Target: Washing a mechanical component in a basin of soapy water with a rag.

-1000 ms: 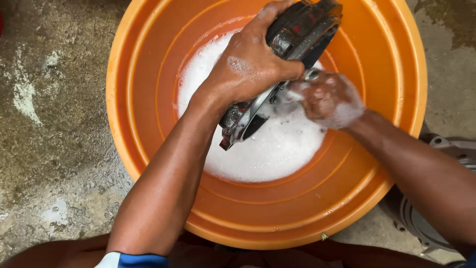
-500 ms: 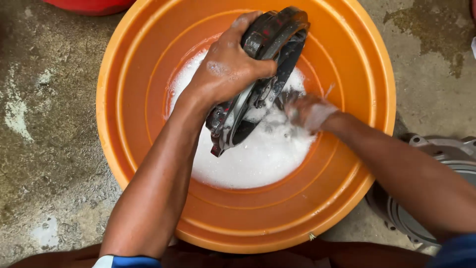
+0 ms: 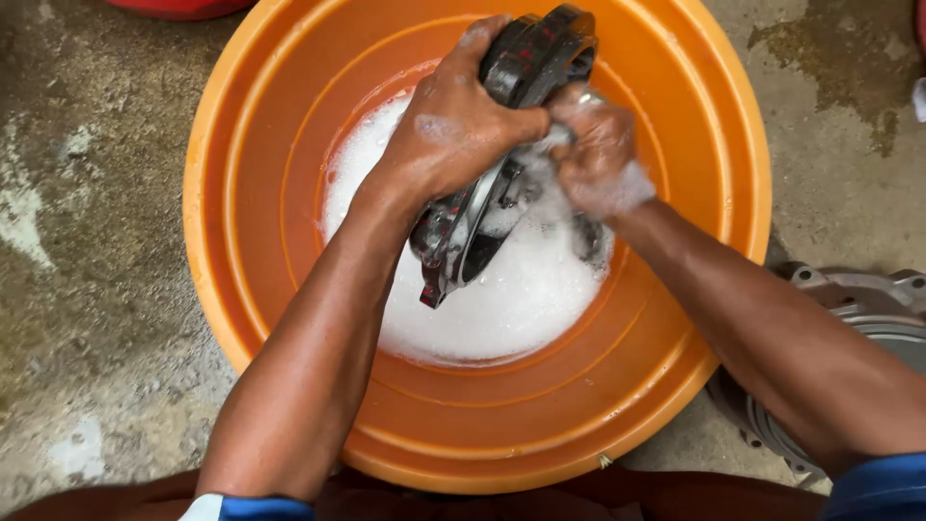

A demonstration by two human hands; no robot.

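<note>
Left hand [image 3: 453,130]: closed around the upper half of the metal part [image 3: 502,145], fingers wrapped over its rim, thumb towards the other hand; foam on the knuckles.
Left grip: tight on the part, carrying it.
Right hand [image 3: 598,159]: curled shut and pressed to the part's right face, coated in suds; something pale shows in the fist, too foamy to tell what.
Right grip: closed; it touches the part, but whether it has hold of the part or of something else I cannot tell.
Metal part: dark, round, ring-like casting with shiny edges, held tilted on edge, top towards the far rim of the basin, lower end dipping into the foam; it sits over the middle-to-far half of the basin, between the two hands.
Basin [image 3: 289,116]: large, round, orange plastic, standing on the floor; both forearms reach in over its near rim.
Foam [image 3: 521,299]: white soapy water pooled in the basin's bottom, under and around the part's lower end.
Floor [image 3: 87,241]: rough, wet, stained concrete all round the basin.
Housing [image 3: 858,309]: grey metal casting with bolt lugs, lying on the floor just beside the basin at its right, partly hidden by the right forearm.
Sleeves [image 3: 883,482]: blue cuffs at the bottom edge, on both arms.
Red rim [image 3: 178,8]: a bit of a red vessel at the top edge, beyond the basin.
</note>
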